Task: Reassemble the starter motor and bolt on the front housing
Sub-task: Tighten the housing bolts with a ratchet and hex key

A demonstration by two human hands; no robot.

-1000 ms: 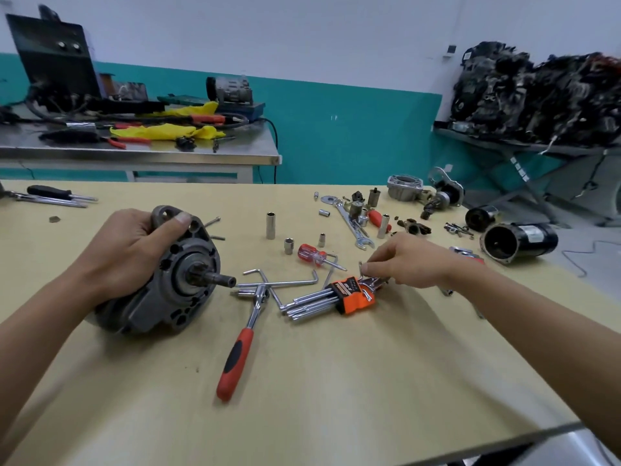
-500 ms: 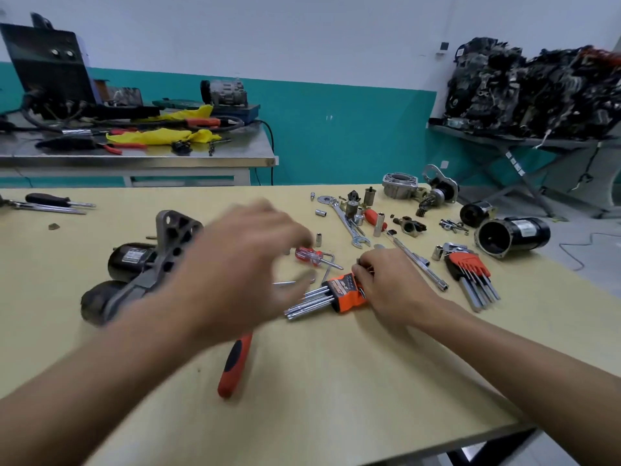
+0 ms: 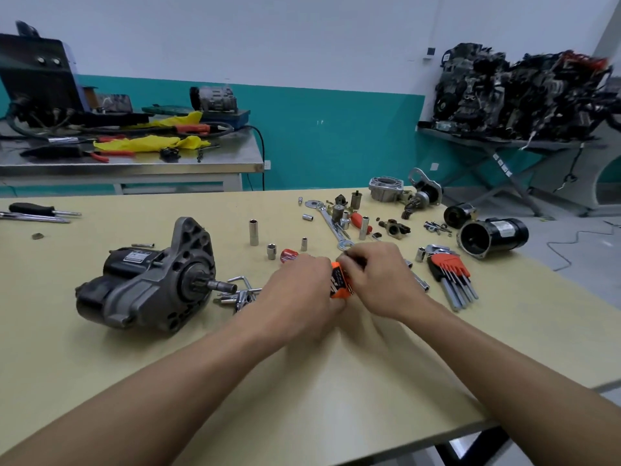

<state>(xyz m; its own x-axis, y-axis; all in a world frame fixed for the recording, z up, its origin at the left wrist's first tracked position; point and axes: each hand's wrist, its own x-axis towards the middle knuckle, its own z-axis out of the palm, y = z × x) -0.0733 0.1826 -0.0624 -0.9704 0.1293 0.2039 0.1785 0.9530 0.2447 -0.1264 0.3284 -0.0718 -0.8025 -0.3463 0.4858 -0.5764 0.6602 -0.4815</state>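
Bench (image 3: 134, 381): key holder (image 3: 338, 284) half-hidden by left hand (image 3: 299, 292), right hand (image 3: 379, 280)

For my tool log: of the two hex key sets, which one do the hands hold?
The orange-holder set, gripped between the left hand and right hand; the red-holder set lies untouched on the table, further right.

On the counter (image 3: 100, 358) the starter motor (image 3: 151, 284) lies left, the hex key set (image 3: 340, 282) right of it (second set (image 3: 450, 274) farther right).
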